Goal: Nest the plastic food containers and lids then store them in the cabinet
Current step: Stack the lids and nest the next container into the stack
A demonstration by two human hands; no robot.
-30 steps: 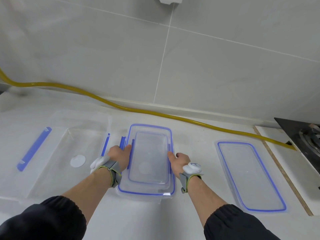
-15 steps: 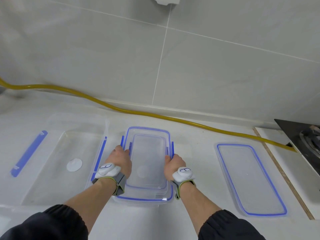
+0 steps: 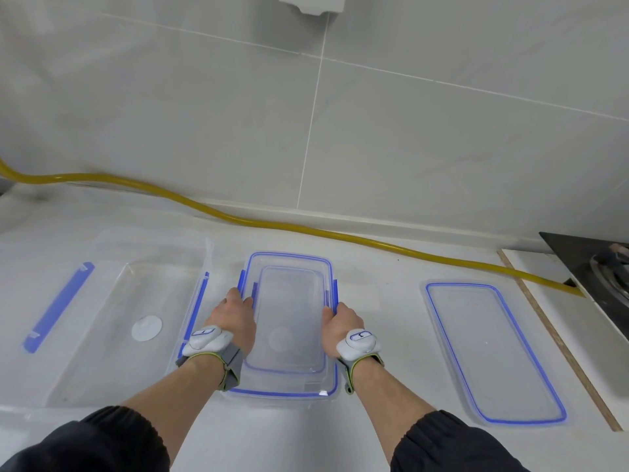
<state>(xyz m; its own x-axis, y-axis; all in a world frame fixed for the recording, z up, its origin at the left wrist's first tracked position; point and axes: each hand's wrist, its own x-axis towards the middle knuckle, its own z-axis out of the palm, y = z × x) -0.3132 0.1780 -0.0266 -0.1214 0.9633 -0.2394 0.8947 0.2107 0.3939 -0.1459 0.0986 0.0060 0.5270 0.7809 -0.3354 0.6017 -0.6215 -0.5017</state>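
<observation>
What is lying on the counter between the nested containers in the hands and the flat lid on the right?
Nothing: in the head view, bare white counter separates the nested containers from the flat lid.

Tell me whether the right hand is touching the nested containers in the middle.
Touching. The head view shows the right hand gripping the right rim of the nested containers, fingers curled over its edge.

Two clear containers with blue rims sit nested [image 3: 289, 321] on the counter, upright. Left of this stack lies a larger clear container [image 3: 115, 321] with blue side clips; well to its right, a flat clear lid [image 3: 490, 352] edged in blue.
</observation>
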